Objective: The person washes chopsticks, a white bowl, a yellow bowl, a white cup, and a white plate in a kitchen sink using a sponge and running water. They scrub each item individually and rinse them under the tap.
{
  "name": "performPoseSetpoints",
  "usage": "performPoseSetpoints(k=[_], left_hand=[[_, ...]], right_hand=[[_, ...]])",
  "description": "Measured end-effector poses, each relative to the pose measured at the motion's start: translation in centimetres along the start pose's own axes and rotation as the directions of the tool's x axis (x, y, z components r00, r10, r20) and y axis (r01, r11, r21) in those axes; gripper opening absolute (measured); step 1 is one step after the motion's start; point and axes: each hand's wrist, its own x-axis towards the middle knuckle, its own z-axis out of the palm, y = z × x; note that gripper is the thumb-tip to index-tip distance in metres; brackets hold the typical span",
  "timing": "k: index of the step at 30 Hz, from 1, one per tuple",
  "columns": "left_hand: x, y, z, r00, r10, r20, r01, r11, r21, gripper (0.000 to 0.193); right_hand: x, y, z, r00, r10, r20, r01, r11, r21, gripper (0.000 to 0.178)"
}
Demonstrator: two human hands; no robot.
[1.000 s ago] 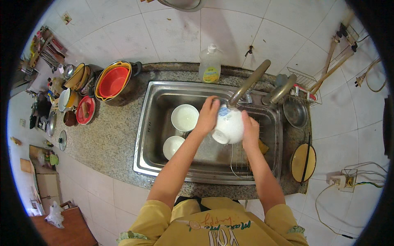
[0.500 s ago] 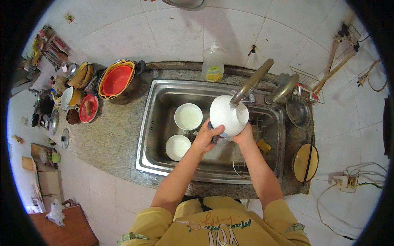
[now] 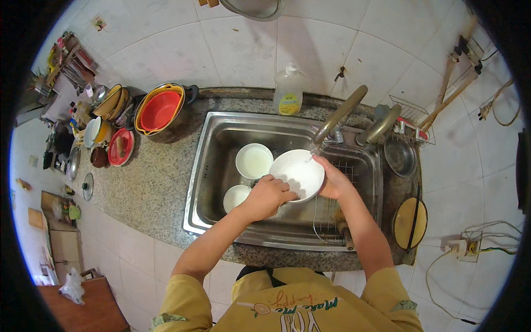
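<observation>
A white bowl [image 3: 301, 169] is tilted with its inside facing up beneath the curved faucet [image 3: 342, 112], and water runs onto it. My right hand [image 3: 333, 180] grips its right rim. At the bowl's near left rim, the fingers of my left hand [image 3: 267, 197] are curled over the edge; whether a scrubber is still in them is hidden. Two more white bowls rest in the steel sink [image 3: 194, 177]: one white bowl [image 3: 254, 160] stands farther back, and the nearer white bowl [image 3: 235, 197] is partly covered by my left hand.
A wire rack [image 3: 326, 221] lies in the sink's right part. Behind the sink stands a soap bottle [image 3: 289, 94]. Pots with a red basket [image 3: 160, 109] crowd the counter's left. A metal bowl [image 3: 400, 155] and a round yellow board [image 3: 410, 223] sit at the right.
The bowl has been turned from underside up to inside up. My left hand has shifted left to its near rim, and my right hand has moved up its right side.
</observation>
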Motion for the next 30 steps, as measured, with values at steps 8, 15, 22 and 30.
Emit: performPoseSetpoints(k=[8, 15, 22, 30], left_hand=[[2.2, -1.2, 1.9, 0.902, -0.427, -0.071, 0.281, 0.702, -0.655, 0.054], [4.3, 1.5, 3.5, 0.757, -0.647, 0.091, 0.622, 0.671, -0.404, 0.06], [6.1, 0.1, 7.1, 0.785, -0.595, 0.172, 0.396, 0.269, -0.878, 0.036], [5.0, 0.5, 3.4, 0.794, -0.607, -0.028, 0.604, 0.793, -0.084, 0.041]], right_hand=[[2.0, 2.7, -1.5, 0.952, -0.293, -0.087, 0.288, 0.955, -0.065, 0.035], [1.0, 3.3, 0.7, 0.86, -0.459, -0.223, 0.444, 0.888, -0.12, 0.036], [0.9, 3.6, 0.5, 0.827, -0.507, -0.241, 0.479, 0.862, -0.168, 0.043], [0.9, 4.2, -0.5, 0.83, -0.48, -0.284, 0.476, 0.875, -0.088, 0.041]])
